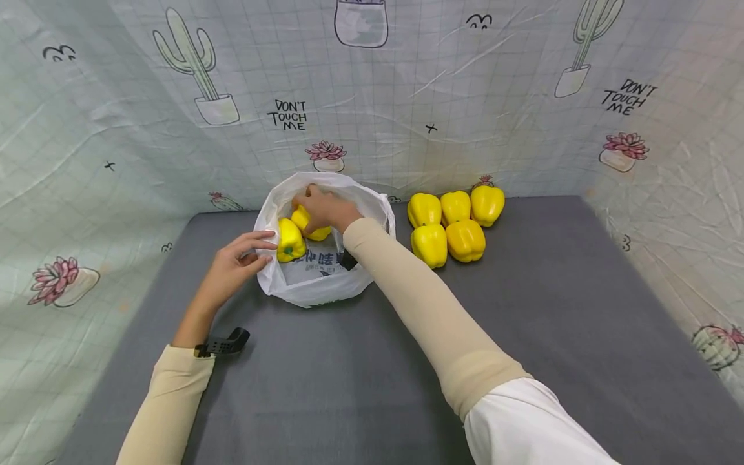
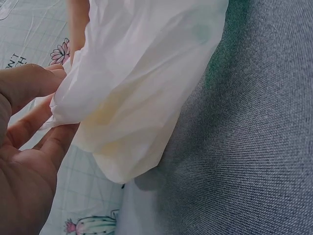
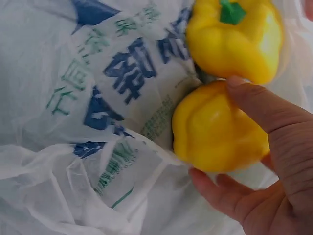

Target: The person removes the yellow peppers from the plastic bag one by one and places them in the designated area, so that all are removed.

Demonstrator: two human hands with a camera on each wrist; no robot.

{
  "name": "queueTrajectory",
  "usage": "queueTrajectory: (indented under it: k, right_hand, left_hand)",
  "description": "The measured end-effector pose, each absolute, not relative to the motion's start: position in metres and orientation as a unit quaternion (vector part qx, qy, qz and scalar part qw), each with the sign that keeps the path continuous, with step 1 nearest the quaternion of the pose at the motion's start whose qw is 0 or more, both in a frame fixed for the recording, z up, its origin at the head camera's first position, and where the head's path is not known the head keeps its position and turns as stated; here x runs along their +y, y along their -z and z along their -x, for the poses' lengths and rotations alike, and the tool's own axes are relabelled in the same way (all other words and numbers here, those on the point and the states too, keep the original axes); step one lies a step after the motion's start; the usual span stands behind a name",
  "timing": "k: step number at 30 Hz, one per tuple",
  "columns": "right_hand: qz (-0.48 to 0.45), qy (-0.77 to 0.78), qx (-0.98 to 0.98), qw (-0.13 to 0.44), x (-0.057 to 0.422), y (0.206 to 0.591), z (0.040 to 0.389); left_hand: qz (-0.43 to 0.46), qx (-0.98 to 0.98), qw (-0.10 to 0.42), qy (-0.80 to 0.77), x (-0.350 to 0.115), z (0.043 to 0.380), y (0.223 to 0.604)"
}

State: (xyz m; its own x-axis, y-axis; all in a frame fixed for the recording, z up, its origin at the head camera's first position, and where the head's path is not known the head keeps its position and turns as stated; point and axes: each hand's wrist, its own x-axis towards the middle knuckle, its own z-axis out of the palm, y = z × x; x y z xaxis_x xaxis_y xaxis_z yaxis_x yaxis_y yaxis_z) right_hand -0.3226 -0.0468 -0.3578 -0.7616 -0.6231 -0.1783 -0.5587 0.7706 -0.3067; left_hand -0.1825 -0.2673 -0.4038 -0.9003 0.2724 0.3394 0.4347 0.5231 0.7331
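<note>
A white plastic bag [image 1: 316, 294] stands with its mouth spread wide near the back of the table. My left hand [image 1: 232, 268] is at its left rim, and the left wrist view has the bag's edge [image 2: 73, 105] between thumb and fingers. Inside the bag, my right hand [image 1: 327, 210] grips a yellow bell pepper [image 3: 215, 134], thumb on one side and fingers on the other. Beside it in the bag lies a second yellow bell pepper [image 1: 290, 240], its green stem [image 3: 232, 12] showing in the right wrist view.
Several yellow bell peppers [image 1: 447, 226] stand grouped in two rows to the right of the bag. A patterned cloth [image 1: 395, 97] hangs behind the grey tabletop [image 1: 325, 381] and along its sides. My right forearm crosses the bag's right rim.
</note>
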Motion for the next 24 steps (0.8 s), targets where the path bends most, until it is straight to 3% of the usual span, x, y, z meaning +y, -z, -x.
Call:
queueTrajectory:
  k: [9, 17, 24]
  right_hand:
    - [0.445, -0.011, 0.878, 0.175, -0.041, 0.353, 0.319]
    - [0.530, -0.043, 0.818, 0.219, -0.017, 0.346, 0.289]
    - [0.549, 0.019, 0.814, 0.187, 0.018, 0.328, 0.264]
  left_hand:
    - [0.208, -0.866, 0.098, 0.443, -0.265, 0.179, 0.399]
    - [0.195, -0.870, 0.101, 0.441, -0.268, 0.182, 0.398]
    - [0.183, -0.874, 0.092, 0.441, -0.267, 0.180, 0.400]
